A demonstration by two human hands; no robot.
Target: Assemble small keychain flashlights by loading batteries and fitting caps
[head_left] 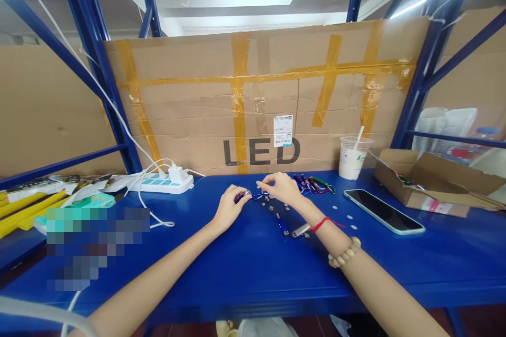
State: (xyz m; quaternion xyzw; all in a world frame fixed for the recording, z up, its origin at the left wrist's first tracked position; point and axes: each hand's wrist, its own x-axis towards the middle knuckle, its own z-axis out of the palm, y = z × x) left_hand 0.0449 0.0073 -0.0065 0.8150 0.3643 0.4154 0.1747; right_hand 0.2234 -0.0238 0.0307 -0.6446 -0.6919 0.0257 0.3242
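My left hand point(230, 204) is closed, its thumb and fingers pinching a small shiny blue tube point(239, 198) with a silvery end. To its right, my right hand point(283, 189) has thumb and fingertips drawn together just above the blue surface; what they hold, if anything, is too small to make out. A thin blue clip-like piece point(258, 196) lies between the two hands. Below the right hand are several tiny brass-coloured parts point(271, 208), another blue tube point(282, 225) and a flat silver piece point(301, 230) partly hidden by the wrist.
Red, purple and green tubes point(314, 184) with clips lie behind my right hand. Rightward are small white discs point(350, 217), a phone point(383, 210), a plastic cup point(353, 160) and an open cardboard box point(419, 179). A power strip point(158, 183) with cables stands left; cardboard point(190, 116) walls the back.
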